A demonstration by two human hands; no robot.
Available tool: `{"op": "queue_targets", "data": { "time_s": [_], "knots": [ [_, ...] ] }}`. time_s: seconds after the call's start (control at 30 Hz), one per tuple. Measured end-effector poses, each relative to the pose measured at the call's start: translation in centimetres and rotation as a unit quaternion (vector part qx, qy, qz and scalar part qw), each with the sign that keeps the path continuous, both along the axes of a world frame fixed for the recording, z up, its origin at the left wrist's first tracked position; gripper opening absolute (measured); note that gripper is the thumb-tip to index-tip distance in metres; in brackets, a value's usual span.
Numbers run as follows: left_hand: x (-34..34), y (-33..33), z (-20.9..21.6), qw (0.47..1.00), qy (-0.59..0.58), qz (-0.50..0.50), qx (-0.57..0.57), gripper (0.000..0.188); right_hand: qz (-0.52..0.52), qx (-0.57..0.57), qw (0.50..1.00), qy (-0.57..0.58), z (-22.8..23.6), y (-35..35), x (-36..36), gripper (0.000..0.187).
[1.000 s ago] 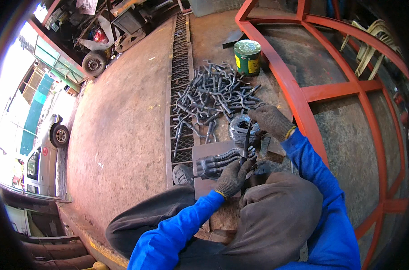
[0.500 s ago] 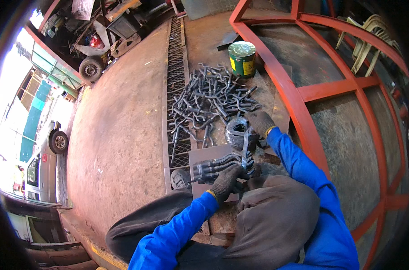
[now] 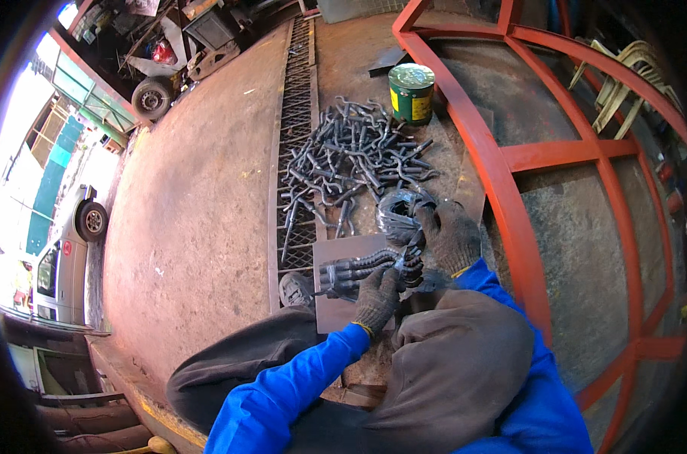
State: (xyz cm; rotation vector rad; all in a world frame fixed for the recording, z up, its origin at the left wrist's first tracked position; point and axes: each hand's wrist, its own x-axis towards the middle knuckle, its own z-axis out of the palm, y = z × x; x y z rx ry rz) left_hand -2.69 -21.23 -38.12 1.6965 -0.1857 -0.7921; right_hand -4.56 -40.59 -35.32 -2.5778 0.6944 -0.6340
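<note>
A bundle of dark, bent, ribbed metal bars (image 3: pixel 351 274) lies on a flat plate (image 3: pixel 330 314) in front of my knees. My gloved left hand (image 3: pixel 377 300) is closed at its right end, where a shiny plastic strip (image 3: pixel 402 259) wraps around the bars. Just right of the bundle, my gloved right hand (image 3: pixel 454 236) is closed on the strip, its fingertips partly hidden. Beside that hand sits a roll of dark, shiny plastic strip (image 3: pixel 395 214). Beyond the bundle is a loose heap of similar bent bars (image 3: pixel 351 155).
A green and yellow can (image 3: pixel 411 94) stands behind the heap. A red metal frame (image 3: pixel 472 151) runs along the right side. A floor grating (image 3: pixel 296 106) passes under the heap's left part. Plastic chairs (image 3: pixel 631 79), a loose wheel (image 3: pixel 152 98) and a parked vehicle (image 3: pixel 69 253) are farther off.
My right hand has come down and nearer to the bundle, and the strip that was stretched upward is now shorter and slacker. My left hand stays at the bundle's end.
</note>
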Motion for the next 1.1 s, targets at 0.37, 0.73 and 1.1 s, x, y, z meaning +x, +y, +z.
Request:
{"op": "queue_targets", "data": {
  "time_s": [0.37, 0.73, 1.1],
  "knots": [
    [0.3, 0.0, 0.6, 0.976, 0.205, 0.036, -0.06, 0.035, 0.169, 0.399, 0.899, 0.058, -2.9, 0.6, 2.4, 0.031],
    [-2.8, 1.0, -2.1, 0.967, -0.236, 0.035, 0.085, 0.032, 0.056, 0.754, 0.646, -0.108, -3.5, 1.9, 5.0, 0.028],
    [-5.5, 3.4, -0.2, 0.976, -0.165, 0.001, 0.142, 0.041, 0.1, 0.425, 0.899, -0.034, -11.2, -0.2, 10.0, 0.02]
  ]
}}
